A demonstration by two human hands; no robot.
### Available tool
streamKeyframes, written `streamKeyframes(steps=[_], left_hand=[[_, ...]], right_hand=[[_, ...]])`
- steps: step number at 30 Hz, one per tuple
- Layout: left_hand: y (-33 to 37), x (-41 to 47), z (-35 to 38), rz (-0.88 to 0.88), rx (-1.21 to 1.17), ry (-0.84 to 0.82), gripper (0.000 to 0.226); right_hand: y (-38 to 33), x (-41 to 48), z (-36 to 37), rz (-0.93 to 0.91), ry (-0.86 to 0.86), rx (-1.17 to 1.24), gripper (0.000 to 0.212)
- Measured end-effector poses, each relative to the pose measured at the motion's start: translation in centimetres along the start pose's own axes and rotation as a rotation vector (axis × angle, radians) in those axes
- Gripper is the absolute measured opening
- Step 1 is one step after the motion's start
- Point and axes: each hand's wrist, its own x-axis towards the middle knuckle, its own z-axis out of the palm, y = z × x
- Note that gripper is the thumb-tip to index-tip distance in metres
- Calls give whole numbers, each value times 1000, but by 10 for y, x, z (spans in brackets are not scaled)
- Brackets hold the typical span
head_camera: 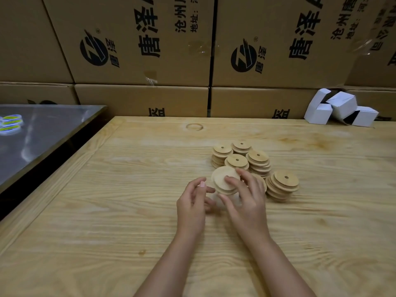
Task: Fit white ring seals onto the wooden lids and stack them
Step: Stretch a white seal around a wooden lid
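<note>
Several short stacks of round wooden lids (pixel 258 160), each lid with a small centre hole, stand on the wooden table (pixel 128 200); one leaning stack (pixel 282 185) is at the right. My right hand (pixel 244 200) grips a wooden lid (pixel 222 181) by its edge, tilted, just in front of the stacks. My left hand (pixel 194 200) hovers beside that lid with loosely curled fingers, its fingertips close to the lid's left edge. I cannot make out a white ring seal.
Printed cardboard boxes (pixel 139 50) form a wall behind the table. Folded white cartons (pixel 340 109) lie at the back right corner. A steel table (pixel 42 133) with coloured rings on it stands to the left, across a dark gap.
</note>
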Motion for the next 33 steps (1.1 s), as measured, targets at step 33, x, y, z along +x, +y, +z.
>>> streamKeyframes(steps=[33], left_hand=[[-3,9,-2,-44,-17,191,13]], right_hand=[[4,-9,14,237,-91,-80,16]])
